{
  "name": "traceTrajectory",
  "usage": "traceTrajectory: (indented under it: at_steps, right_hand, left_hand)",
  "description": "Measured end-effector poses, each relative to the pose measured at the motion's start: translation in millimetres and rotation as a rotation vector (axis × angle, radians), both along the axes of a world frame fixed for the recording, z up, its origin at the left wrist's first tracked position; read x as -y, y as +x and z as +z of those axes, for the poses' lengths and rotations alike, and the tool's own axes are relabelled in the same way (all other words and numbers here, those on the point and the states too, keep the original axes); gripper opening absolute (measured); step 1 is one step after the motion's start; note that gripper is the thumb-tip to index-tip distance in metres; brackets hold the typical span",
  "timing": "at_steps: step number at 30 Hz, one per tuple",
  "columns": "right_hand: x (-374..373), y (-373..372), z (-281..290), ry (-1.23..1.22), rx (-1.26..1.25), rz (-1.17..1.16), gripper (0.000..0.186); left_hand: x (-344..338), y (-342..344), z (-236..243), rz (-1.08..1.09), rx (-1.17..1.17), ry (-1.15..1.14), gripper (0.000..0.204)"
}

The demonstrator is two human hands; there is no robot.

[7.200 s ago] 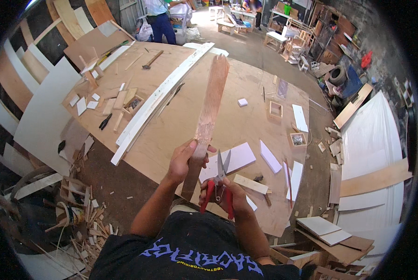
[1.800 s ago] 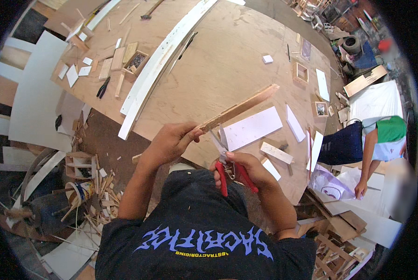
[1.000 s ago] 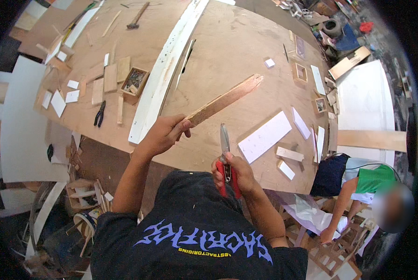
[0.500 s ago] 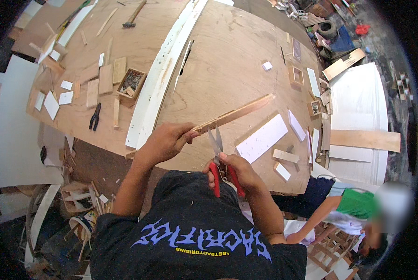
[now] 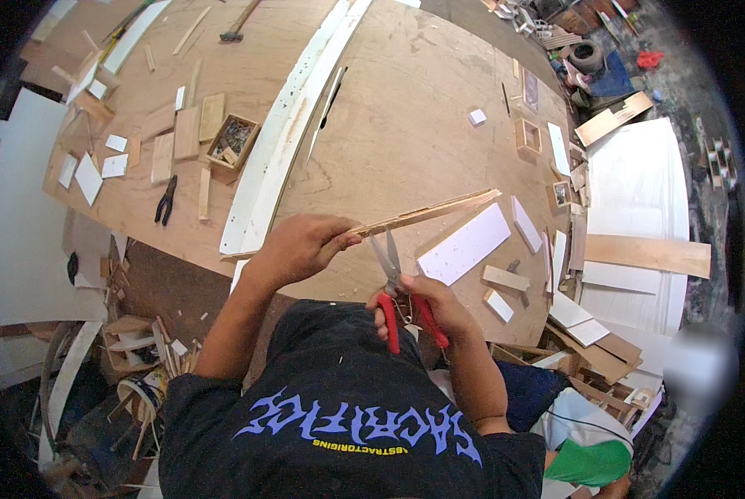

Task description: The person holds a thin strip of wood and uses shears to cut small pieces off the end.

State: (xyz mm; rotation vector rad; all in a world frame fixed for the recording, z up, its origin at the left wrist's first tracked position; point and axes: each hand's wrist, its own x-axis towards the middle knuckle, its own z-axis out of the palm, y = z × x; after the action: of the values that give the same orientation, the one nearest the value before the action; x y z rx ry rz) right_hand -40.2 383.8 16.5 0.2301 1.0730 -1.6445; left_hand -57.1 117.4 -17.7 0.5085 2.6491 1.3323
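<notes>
My left hand point(image 5: 306, 248) is closed on the near end of a thin wooden strip point(image 5: 439, 209), pinching it between thumb and fingers. The strip slants away to the right over the table, and its edge looks rough and splintered. In my right hand point(image 5: 431, 306) is a pair of red-handled snips point(image 5: 393, 284), its handles spread with a spring between them. The snips' pointed blades are apart, tips up against the strip's lower edge, just right of my left fingers. Whether the blades touch the wood I cannot tell.
A plywood table point(image 5: 406, 108) carries a long white board point(image 5: 293, 108), black-handled pliers point(image 5: 166, 201), a hammer point(image 5: 233, 35), and a box of small metal pieces point(image 5: 233, 143). White panels point(image 5: 466, 245) and offcuts lie at right. Beyond them a person in green point(image 5: 589, 461) bends low.
The strip's far end has swung down toward me, and it now shows more of its edge. The snips' blades are slightly wider apart. The person at right has moved lower and nearer.
</notes>
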Motion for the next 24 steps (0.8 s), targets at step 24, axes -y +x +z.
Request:
traceTrajectory:
  at_steps: [24]
  right_hand:
    - [-25.4, -0.9, 1.9, 0.106, -0.441, -0.249, 0.062]
  left_hand:
    - [-10.5, -0.4, 0.8, 0.191, 0.337, 0.283, 0.04]
